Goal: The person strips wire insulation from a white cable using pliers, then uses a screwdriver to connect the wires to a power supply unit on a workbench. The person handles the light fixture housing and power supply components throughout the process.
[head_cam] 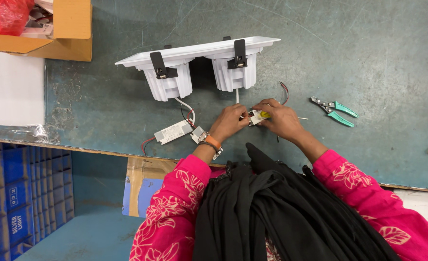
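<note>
A small white driver box (255, 117) is pinched between both hands, just below the twin white downlight fitting (202, 65). The left hand (229, 122) is closed on the box's left end, fingers curled over it. The right hand (279, 118) is pressed onto the right end, where a small yellow piece (265, 115) is caught under the fingertips; what that piece is cannot be told.

The box's long axis runs roughly left to right, spanning the gap between the hands. A white lead (237, 95) is seen rising from the box to the right-hand lamp body. Red and black wires (285, 92) loop out past the right hand.

A second driver box (173, 132) lies left of the left wrist, wired to the left lamp. Green-handled wire strippers (335, 111) lie on the grey-green bench (368, 58), well right of the right hand, which is the nearer to them.
</note>
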